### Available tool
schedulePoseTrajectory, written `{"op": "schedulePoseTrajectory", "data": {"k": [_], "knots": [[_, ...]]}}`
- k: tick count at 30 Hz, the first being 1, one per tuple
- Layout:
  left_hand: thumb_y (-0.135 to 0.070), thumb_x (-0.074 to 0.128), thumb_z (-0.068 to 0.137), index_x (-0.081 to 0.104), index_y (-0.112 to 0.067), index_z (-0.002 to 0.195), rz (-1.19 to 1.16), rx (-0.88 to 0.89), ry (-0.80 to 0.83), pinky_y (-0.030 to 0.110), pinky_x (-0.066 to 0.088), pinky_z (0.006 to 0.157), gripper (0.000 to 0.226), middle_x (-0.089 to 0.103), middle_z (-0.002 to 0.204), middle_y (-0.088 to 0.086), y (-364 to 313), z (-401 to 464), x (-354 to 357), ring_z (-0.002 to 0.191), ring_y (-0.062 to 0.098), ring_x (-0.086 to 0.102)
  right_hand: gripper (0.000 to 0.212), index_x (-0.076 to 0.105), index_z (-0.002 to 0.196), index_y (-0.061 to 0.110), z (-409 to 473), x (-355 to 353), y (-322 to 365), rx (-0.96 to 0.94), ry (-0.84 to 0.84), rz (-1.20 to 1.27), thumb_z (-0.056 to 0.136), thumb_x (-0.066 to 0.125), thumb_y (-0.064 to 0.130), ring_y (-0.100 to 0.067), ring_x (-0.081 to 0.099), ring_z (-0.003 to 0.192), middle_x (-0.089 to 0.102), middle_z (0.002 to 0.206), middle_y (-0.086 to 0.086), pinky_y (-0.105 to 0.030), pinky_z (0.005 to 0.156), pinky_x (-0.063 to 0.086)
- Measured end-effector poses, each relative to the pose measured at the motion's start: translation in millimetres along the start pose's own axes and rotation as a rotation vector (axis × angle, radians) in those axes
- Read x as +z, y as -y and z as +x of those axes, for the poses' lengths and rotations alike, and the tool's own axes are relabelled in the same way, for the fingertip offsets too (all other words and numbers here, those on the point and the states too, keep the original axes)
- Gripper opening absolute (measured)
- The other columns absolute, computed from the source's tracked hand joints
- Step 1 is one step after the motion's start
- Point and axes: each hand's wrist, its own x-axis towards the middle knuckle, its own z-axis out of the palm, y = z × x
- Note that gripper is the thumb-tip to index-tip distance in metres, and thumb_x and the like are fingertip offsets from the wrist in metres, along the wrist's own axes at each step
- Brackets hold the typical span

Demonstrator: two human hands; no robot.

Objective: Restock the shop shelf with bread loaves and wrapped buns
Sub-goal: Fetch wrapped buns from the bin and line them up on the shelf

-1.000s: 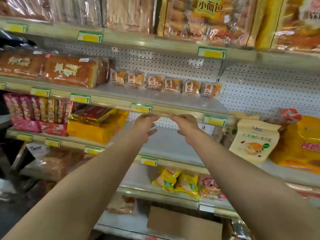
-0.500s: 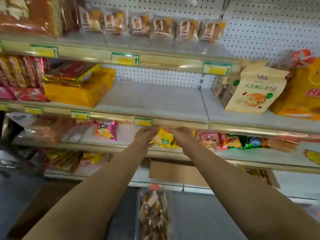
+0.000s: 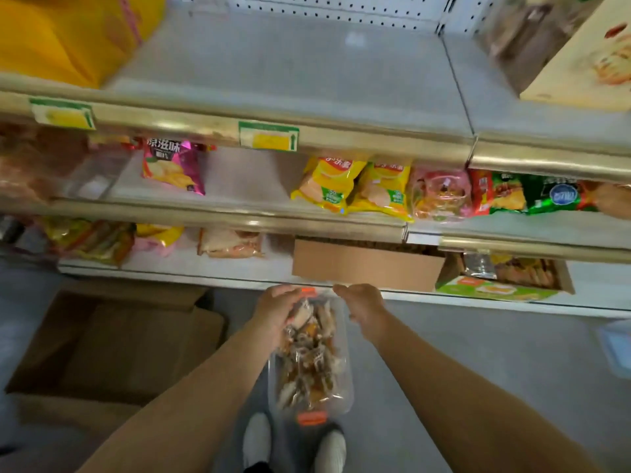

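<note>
A clear plastic bin (image 3: 345, 377) with orange latches stands on the floor in front of my feet, filled with several small wrapped buns (image 3: 307, 363). My left hand (image 3: 276, 310) reaches into its far end, fingers down on the buns; whether they grip one is hidden. My right hand (image 3: 363, 307) hovers at the bin's far right corner, fingers loosely curled, holding nothing. Above, the grey shop shelf (image 3: 307, 73) has a wide bare stretch behind its rail with green-yellow price tags.
Yellow packages (image 3: 68, 35) sit at the shelf's left, a cream bag (image 3: 587, 63) at its right. Chip bags (image 3: 345, 186) fill the shelf below. Cardboard boxes stand on the floor left (image 3: 119, 336) and on the bottom shelf (image 3: 365, 268). My shoes (image 3: 256, 438) are behind the bin.
My view has tilted down from the shelves to the floor. Both hands have dropped from shelf height to the bin, and the left one now reaches among the buns.
</note>
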Motion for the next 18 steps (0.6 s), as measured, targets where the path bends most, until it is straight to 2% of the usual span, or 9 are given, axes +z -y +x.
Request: {"op": "schedulePoseTrajectory", "data": {"k": [1,3,5,8,10,12,14,15,18], "knots": [[-0.011,0.063,0.096,0.066,-0.016,0.089,0.007,-0.023,-0.005,0.026,0.032,0.056,0.009,0.056,0.06,0.001,12.9,12.7,0.2,0.06,0.014,0.042,0.028,0.066,0.085,0.011,11.0,5.9,-11.6,0.028,0.003,0.001,0.086,0.075,0.037,-0.021,0.059,0.076,0.059,0.075,-0.004,-0.038,0.077,0.055],[-0.017,0.063,0.098,0.067,-0.016,0.105,0.008,-0.071,-0.021,0.025,0.038,0.058,0.008,0.057,0.076,0.002,40.8,38.5,1.6,0.066,0.014,0.049,0.033,0.064,0.085,0.009,35.8,20.0,-34.9,0.091,0.02,-0.023,0.088,0.072,0.041,-0.022,0.061,0.078,0.058,0.075,-0.004,-0.04,0.083,0.058],[-0.019,0.063,0.098,0.064,-0.017,0.117,-0.002,-0.123,-0.029,0.029,0.048,0.073,0.019,0.063,0.092,0.003,69.3,65.8,2.8,0.081,0.016,0.058,0.04,0.064,0.082,0.008,58.5,33.8,-56.7,0.154,0.029,-0.038,0.088,0.071,0.047,-0.02,0.059,0.071,0.055,0.072,-0.004,-0.036,0.075,0.056],[-0.022,0.065,0.097,0.062,-0.016,0.125,0.002,-0.174,-0.023,0.036,0.05,0.09,0.029,0.067,0.11,0.006,109.4,100.9,3.8,0.103,0.024,0.063,0.038,0.061,0.073,0.01,88.6,50.7,-89.2,0.213,0.034,-0.032,0.087,0.072,0.044,-0.019,0.055,0.067,0.052,0.069,-0.004,-0.033,0.064,0.046],[-0.023,0.066,0.096,0.061,-0.013,0.128,0.001,-0.196,-0.03,0.04,0.048,0.095,0.034,0.065,0.117,0.012,129.5,116.4,4.3,0.108,0.029,0.061,0.036,0.06,0.072,0.01,105.8,60.0,-109.1,0.238,0.039,-0.071,0.087,0.072,0.04,-0.021,0.056,0.07,0.052,0.069,-0.004,-0.035,0.063,0.047],[-0.019,0.065,0.097,0.062,-0.012,0.129,-0.008,-0.224,-0.043,0.046,0.047,0.103,0.033,0.063,0.124,0.022,157.2,140.9,4.5,0.115,0.038,0.061,0.036,0.061,0.074,0.009,129.3,76.4,-134.4,0.248,0.034,-0.087,0.085,0.074,0.04,-0.023,0.058,0.072,0.055,0.071,-0.005,-0.042,0.072,0.056],[-0.018,0.065,0.097,0.062,-0.013,0.128,-0.008,-0.253,-0.054,0.042,0.052,0.094,0.032,0.065,0.114,0.019,184.5,163.4,4.1,0.095,0.027,0.064,0.035,0.063,0.077,0.01,150.9,93.9,-159.0,0.262,0.047,-0.11,0.083,0.075,0.043,-0.024,0.062,0.076,0.059,0.074,-0.005,-0.044,0.083,0.058],[-0.018,0.065,0.096,0.064,-0.014,0.125,-0.005,-0.259,-0.053,0.038,0.053,0.088,0.029,0.065,0.106,0.016,194.7,171.1,3.7,0.085,0.02,0.059,0.035,0.064,0.077,0.012,159.3,101.0,-169.6,0.267,0.054,-0.123,0.083,0.075,0.045,-0.025,0.065,0.081,0.061,0.077,-0.005,-0.044,0.085,0.058],[-0.015,0.065,0.096,0.066,-0.019,0.095,0.015,-0.283,-0.077,0.028,0.045,0.068,0.005,0.056,0.078,0.006,229.8,200.6,1.8,0.069,0.016,0.048,0.038,0.063,0.08,0.011,183.1,122.9,-201.2,0.291,0.07,-0.126,0.086,0.071,0.048,-0.029,0.068,0.094,0.065,0.085,-0.008,-0.047,0.089,0.058]]}}
